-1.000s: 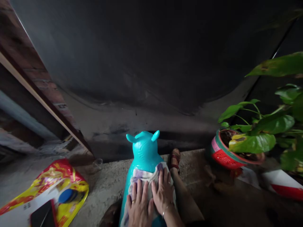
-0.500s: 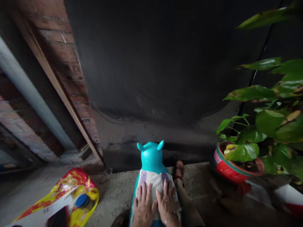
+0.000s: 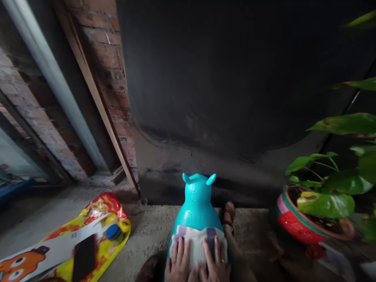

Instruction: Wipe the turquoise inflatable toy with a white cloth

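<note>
1. Head view, the main relation: I see the turquoise toy animal (image 3: 197, 203) standing on the concrete floor (image 3: 147, 235) directly ahead of both hands, at the bottom centre of the picture. Its long axis runs straight away from me, with the eared head at the far end and the back close under my hands. Draped over that back is a pale cloth (image 3: 196, 244) with purple patches.

2. Head view, which hand is nearer: the left hand (image 3: 178, 264) and the right hand (image 3: 216, 266) lie side by side on the cloth, about level with each other, so I cannot call either one nearer. They touch at the thumbs near the bottom edge.

3. Head view, the hands' state: both are flat and spread, palms down, fingers stretched forward and pressed on the cloth. Neither is clenched and neither grips anything; they only rest on the fabric. A ring shows on the right hand.

4. Head view, close surroundings: a sandalled foot (image 3: 228, 213) sits just beside the toy on its right.

5. Head view, further out: a red and green flower pot (image 3: 293, 223) with a leafy plant (image 3: 326, 203) stands well apart to the right. To the left lies a yellow and red plastic bag (image 3: 100, 211), with a dark phone (image 3: 84, 256) and a blue cap (image 3: 113, 232) on it. A brick wall (image 3: 114, 70) rises behind.
</note>
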A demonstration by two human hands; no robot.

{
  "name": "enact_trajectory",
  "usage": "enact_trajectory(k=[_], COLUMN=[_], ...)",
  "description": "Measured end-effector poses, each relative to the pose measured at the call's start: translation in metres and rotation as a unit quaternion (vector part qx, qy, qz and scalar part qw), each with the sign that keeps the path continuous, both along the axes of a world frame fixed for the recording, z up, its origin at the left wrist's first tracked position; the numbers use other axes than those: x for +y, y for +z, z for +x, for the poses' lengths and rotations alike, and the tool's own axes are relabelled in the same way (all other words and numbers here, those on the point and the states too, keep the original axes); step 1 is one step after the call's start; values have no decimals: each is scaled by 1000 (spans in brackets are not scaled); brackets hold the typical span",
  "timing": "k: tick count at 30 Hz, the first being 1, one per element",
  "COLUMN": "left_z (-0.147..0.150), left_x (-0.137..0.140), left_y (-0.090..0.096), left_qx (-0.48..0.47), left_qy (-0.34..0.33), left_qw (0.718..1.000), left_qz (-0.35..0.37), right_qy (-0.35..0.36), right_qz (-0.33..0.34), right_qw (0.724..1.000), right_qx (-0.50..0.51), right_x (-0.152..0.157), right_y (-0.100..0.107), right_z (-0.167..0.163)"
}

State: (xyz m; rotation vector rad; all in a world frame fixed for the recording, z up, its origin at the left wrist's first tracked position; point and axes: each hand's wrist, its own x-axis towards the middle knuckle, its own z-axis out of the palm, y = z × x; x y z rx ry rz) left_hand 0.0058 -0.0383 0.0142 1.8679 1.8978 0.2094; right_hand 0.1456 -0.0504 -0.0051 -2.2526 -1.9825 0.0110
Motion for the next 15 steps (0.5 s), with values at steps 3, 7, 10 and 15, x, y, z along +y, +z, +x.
enact_trajectory(k=[3, 7, 10, 15], left_z=[-1, 0, 0, -1], left_x=[38, 80, 91, 82], left_y=[7, 8, 2, 1], left_qx=[-37, -61, -61, -55], left_qy=[25, 30, 27, 37], left_qw=[999, 998, 998, 998], left_qz=[-27, -19, 11, -2], right_qy=[3, 9, 13, 4], right_qz=[-18, 7, 36, 72], right_qw=[999, 998, 998, 996], right_qx=[34, 58, 60, 53], right_x=[42, 81, 90, 79], right_y=[12, 5, -4, -9], right_z=[-6, -11, -10, -12])
